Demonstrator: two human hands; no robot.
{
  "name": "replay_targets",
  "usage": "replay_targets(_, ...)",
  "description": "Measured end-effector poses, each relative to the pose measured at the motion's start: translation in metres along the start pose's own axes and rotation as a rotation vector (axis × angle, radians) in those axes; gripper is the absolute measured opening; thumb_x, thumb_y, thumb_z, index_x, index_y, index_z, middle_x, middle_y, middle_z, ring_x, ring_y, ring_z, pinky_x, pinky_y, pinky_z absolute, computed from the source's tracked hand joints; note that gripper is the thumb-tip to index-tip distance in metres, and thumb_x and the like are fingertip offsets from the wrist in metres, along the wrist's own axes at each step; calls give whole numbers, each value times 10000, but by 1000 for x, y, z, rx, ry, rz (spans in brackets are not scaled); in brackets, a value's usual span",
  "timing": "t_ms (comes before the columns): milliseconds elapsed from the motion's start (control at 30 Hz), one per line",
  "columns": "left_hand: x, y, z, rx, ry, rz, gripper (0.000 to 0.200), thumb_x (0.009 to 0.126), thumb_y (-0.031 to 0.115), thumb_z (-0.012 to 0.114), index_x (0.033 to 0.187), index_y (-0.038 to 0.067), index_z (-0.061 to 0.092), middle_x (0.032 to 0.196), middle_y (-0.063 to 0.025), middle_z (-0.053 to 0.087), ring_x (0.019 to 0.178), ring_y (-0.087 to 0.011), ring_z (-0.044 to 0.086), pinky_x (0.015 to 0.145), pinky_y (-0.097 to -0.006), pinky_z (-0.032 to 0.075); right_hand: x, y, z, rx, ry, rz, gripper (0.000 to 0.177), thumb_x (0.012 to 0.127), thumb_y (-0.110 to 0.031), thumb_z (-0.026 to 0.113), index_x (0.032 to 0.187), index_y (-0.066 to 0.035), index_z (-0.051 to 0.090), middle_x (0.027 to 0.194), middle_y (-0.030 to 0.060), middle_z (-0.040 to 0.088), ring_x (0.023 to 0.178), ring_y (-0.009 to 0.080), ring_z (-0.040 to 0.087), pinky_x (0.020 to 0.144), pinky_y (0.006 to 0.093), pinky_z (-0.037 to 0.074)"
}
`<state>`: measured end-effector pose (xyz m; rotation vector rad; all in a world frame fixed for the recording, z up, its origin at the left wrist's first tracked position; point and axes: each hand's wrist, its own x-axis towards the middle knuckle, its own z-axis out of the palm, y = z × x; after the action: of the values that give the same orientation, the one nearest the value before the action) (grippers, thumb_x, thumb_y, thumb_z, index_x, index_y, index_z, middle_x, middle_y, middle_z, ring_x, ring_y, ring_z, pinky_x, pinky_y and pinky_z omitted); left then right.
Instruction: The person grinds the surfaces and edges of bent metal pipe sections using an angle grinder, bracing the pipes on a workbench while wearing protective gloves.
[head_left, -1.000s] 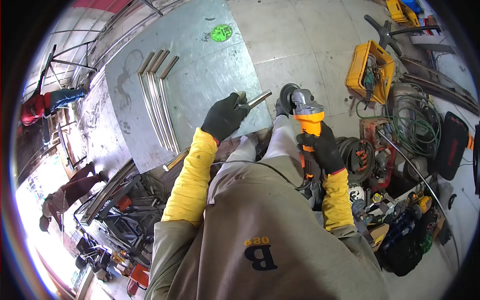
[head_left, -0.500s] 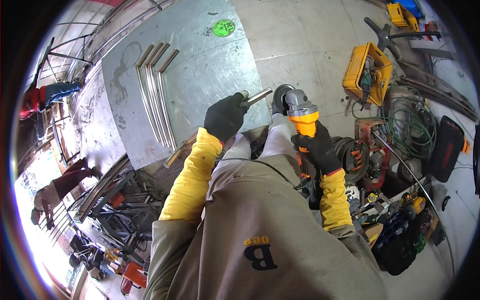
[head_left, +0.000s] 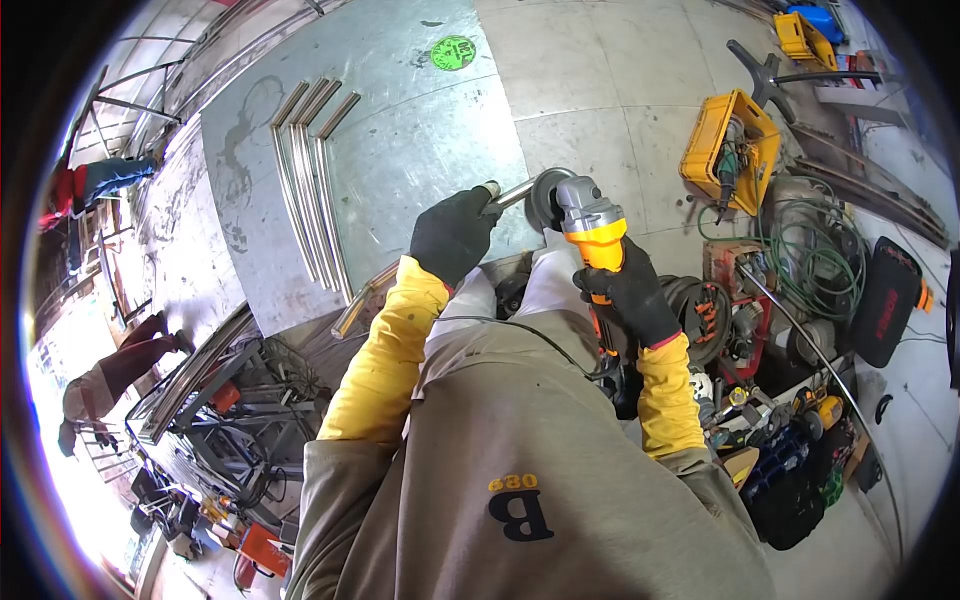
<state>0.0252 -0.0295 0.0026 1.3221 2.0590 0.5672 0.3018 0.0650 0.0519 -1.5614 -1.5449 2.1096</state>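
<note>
My left hand point(head_left: 452, 233), in a black glove below a yellow sleeve, is closed round a shiny metal tube point(head_left: 514, 193). The tube's far end meets the disc point(head_left: 543, 200) of a yellow and grey angle grinder point(head_left: 596, 228). My right hand point(head_left: 632, 297), gloved in black as well, grips the grinder's body. Several bent metal tubes point(head_left: 308, 190) lie side by side on the grey metal sheet point(head_left: 400, 130) at the upper left. A black cable crosses my lap.
A yellow crate point(head_left: 732, 152) with a green power tool stands at the right, near a coiled green hose point(head_left: 820, 245). Tools and a black case point(head_left: 887, 300) lie at the right. Metal frames point(head_left: 240, 420) stand at the lower left; two other people are at the far left.
The grinder has moved left in my right hand, and its disc now meets the tube end. A small gap lay between them before. My left hand has barely moved.
</note>
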Motion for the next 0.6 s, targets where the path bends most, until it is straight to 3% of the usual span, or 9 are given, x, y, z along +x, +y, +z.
replay_targets(333, 4, -4, 0, -6, -12, -12, 359, 1061, 323, 700, 1359, 138, 775, 1138, -190, 809, 1050, -397, 776, 911, -476, 599, -4, 11, -4, 12, 12, -21, 452, 864, -175, 868, 1236, -9, 673, 970, 61, 704, 828, 170, 650, 775, 358, 556)
replay_targets(400, 5, -1, -1, 5, -30, -22, 359, 1061, 321, 700, 1360, 136, 774, 1132, -193, 809, 1048, -398, 776, 909, -475, 599, 2, 13, -4, -19, -7, -43, 454, 894, -211, 812, 1269, -9, 654, 956, 68, 740, 796, 165, 716, 730, 349, 601)
replay_targets(500, 7, -2, -3, 17, -53, -55, 360, 1066, 317, 694, 1363, 129, 770, 1129, -197, 809, 1055, -411, 772, 899, -474, 598, 5, 14, -4, -49, -27, -62, 458, 900, -225, 819, 1270, -10, 655, 962, 68, 739, 803, 161, 715, 733, 348, 603)
replay_targets(600, 23, -18, -1, -25, -68, -25, 354, 1076, 295, 674, 1358, 101, 766, 1028, -195, 810, 939, -375, 779, 845, -448, 593, 4, 22, -3, -55, -25, -101, 463, 905, -233, 822, 1275, -10, 656, 960, 65, 739, 813, 161, 719, 736, 348, 605)
